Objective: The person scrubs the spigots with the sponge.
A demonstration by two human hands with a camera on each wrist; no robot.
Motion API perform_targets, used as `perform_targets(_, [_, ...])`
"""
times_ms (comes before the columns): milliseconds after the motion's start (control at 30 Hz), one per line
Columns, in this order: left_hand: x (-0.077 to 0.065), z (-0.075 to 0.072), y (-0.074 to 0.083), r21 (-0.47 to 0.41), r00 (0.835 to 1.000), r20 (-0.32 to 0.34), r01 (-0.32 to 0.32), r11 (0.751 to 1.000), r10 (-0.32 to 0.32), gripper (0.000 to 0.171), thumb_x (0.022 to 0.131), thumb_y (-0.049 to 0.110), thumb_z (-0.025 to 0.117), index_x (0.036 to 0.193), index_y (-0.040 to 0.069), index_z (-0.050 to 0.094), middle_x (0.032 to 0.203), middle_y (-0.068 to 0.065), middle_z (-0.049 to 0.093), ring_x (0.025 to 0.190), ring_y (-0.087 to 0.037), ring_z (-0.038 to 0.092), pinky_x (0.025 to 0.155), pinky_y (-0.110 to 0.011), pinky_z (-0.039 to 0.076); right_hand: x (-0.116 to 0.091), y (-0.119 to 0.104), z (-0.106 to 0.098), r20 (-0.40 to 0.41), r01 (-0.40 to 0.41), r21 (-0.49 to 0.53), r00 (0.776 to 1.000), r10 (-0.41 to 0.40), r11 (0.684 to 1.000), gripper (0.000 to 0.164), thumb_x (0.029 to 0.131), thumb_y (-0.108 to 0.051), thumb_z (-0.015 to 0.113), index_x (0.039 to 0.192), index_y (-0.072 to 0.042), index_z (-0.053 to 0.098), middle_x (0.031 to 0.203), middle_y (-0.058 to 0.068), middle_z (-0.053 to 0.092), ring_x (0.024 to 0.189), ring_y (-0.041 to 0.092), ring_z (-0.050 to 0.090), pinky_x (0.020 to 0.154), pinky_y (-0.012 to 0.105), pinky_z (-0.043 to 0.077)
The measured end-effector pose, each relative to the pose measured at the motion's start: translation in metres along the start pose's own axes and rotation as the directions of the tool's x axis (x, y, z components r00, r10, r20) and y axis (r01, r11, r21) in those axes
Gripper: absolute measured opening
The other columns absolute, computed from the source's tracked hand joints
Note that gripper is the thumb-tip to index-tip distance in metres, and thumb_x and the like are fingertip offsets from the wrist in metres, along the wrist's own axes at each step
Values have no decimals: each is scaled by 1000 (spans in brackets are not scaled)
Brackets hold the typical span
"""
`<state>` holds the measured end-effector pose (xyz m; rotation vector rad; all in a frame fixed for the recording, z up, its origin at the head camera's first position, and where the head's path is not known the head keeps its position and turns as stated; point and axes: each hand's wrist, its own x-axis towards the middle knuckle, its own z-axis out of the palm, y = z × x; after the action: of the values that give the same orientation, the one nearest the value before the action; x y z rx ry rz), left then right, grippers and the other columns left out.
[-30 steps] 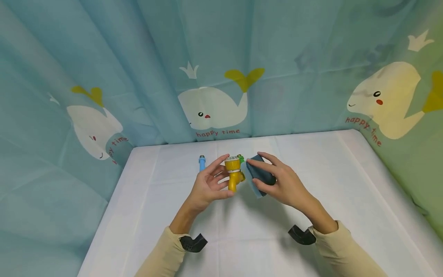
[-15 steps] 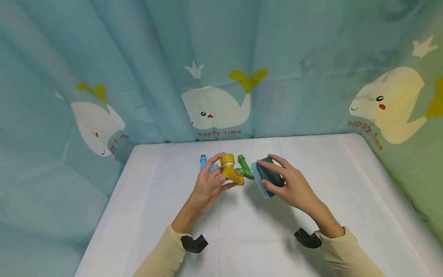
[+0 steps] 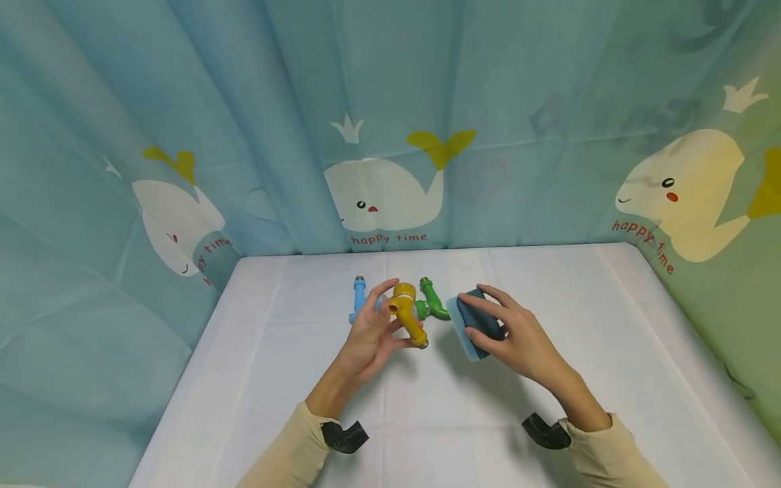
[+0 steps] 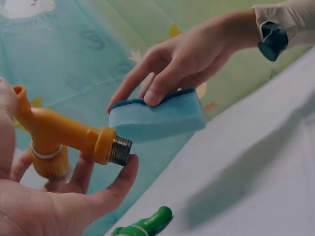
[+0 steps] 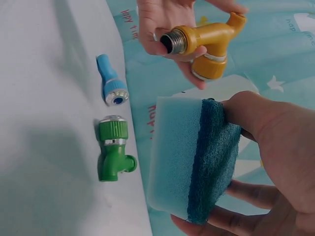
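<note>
A yellow faucet (image 3: 405, 313) with a ribbed knob and a threaded metal end is held above the table by my left hand (image 3: 369, 339). In the left wrist view, a fingertip touches the faucet's threaded end (image 4: 120, 151). To the right, my right hand (image 3: 518, 332) pinches a two-layer sponge (image 3: 476, 325) between thumb and fingers. Its light blue foam (image 5: 174, 152) faces the faucet, and its dark blue scouring layer (image 5: 212, 162) lies on the palm side. Sponge and faucet are apart in the right wrist view.
A green faucet (image 3: 432, 301) lies on the white-covered table (image 3: 293, 379) behind the hands. To its left lies a blue faucet (image 3: 358, 295), partly hidden by the left hand. A curtain with whale prints (image 3: 390, 196) hangs at the table's back edge.
The left hand has turned the yellow faucet, so its threaded end now points down and right and its knob faces away. The right hand has drawn the sponge rightward, away from the faucet.
</note>
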<state>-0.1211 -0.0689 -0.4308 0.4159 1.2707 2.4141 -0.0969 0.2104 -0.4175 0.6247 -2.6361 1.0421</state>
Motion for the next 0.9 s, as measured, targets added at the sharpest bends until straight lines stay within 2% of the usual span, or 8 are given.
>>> perform_targets(100, [-1, -2, -2, 63, 1000, 1, 11, 998, -11, 83, 94, 40, 68, 159, 13, 26, 154, -19, 37, 112, -33, 63, 94, -62, 54, -2, 0, 0, 7, -3, 4, 1000, 3, 1000, 54, 90, -21, 81, 141, -21, 65, 148, 22, 52, 117, 41, 64, 86, 59, 58])
perform_targets(267, [-2, -4, -6, 201, 1000, -8, -5, 980, 6, 66, 99, 7, 67, 156, 9, 35, 156, -20, 37, 105, -29, 69, 84, -47, 61, -4, -1, 1, 9, 2, 14, 1000, -2, 1000, 54, 90, -22, 81, 142, -21, 64, 148, 22, 52, 117, 42, 64, 85, 59, 58])
perform_targets(400, [-4, -2, -7, 301, 999, -30, -24, 953, 35, 53, 99, 0, 65, 148, 2, 46, 150, -20, 42, 97, -27, 73, 79, -46, 63, -3, -4, 1, -9, 19, 32, 1000, -19, 999, 56, 89, -19, 82, 142, -22, 64, 149, 20, 52, 113, 38, 66, 75, 49, 62])
perform_targets(533, [-5, -1, -6, 394, 997, -69, -12, 919, 42, 46, 98, 4, 70, 142, 2, 56, 141, -20, 51, 93, -30, 75, 71, -44, 64, 3, -18, 1, -67, 127, 56, 990, -123, 990, 59, 85, -15, 85, 141, -21, 65, 152, 15, 49, 111, 31, 66, 69, 38, 62])
perform_targets(633, [-5, 0, -6, 451, 997, -71, -7, 893, 44, 46, 96, 7, 73, 140, 5, 61, 139, -19, 56, 93, -31, 75, 66, -40, 63, 12, -32, 1, -99, 253, 45, 964, -248, 966, 59, 86, -16, 84, 141, -21, 65, 157, 14, 44, 112, 27, 64, 70, 36, 61])
perform_targets(767, [-4, 2, -6, 483, 998, -52, -1, 876, 30, 46, 95, 9, 75, 139, 5, 64, 138, -17, 60, 89, -28, 76, 60, -39, 63, 19, -46, 1, -84, 376, -94, 920, -384, 922, 56, 87, -20, 83, 140, -26, 66, 159, 13, 42, 114, 30, 61, 70, 40, 61])
perform_targets(833, [-4, 2, -6, 496, 998, -55, 14, 868, 16, 46, 94, 9, 75, 139, 5, 64, 137, -17, 61, 87, -28, 76, 58, -40, 62, 21, -49, 2, -74, 394, -195, 907, -415, 898, 57, 85, -20, 86, 138, -30, 68, 157, 12, 45, 112, 33, 60, 70, 44, 61])
perform_targets(900, [-4, 3, -5, 514, 997, -78, 36, 857, 5, 48, 94, 10, 76, 140, 6, 64, 135, -17, 63, 90, -29, 76, 57, -42, 62, 23, -50, 2, -77, 384, -280, 905, -419, 880, 59, 82, -19, 88, 136, -32, 69, 156, 11, 47, 105, 34, 60, 68, 46, 61])
